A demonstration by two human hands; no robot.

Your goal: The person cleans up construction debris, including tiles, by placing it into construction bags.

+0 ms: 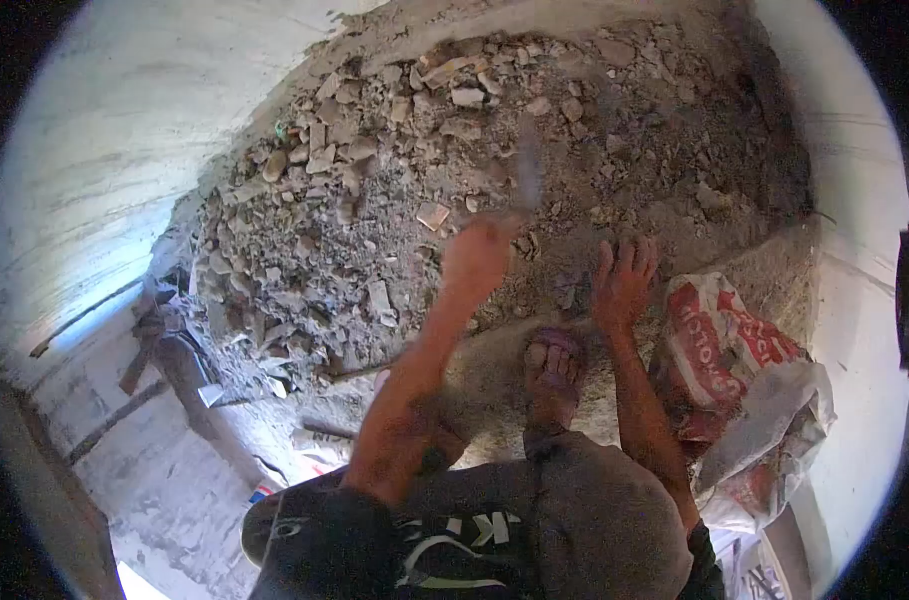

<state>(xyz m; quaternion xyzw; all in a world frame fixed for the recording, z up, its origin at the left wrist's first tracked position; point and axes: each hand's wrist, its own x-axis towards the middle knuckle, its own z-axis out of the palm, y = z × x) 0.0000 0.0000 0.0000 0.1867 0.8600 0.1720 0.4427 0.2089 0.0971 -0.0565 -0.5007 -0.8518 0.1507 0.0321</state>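
My left hand (pixel 476 260) is closed in a fist over the rubble, slightly blurred. From it extends a blurred tool with a pale, narrow, blade-like end (pixel 530 165); its exact kind is smeared by motion. My right hand (pixel 626 280) is low against the dirt, palm down with fingers spread, holding nothing visible. A heap of rubble (pixel 374 170) made of loose soil, stones and broken pieces spreads in front of both hands. A flat tan fragment (pixel 433 216) lies just left of my left fist. My sandalled foot (pixel 556 360) stands between my forearms.
A crumpled red and white sack (pixel 719 340) lies beside my right forearm. Pale walls rise at the left (pixel 104 170) and right (pixel 864 260). A thin stick (pixel 374 368) lies along the heap's near edge. Dark clutter (pixel 179 350) sits at the lower left.
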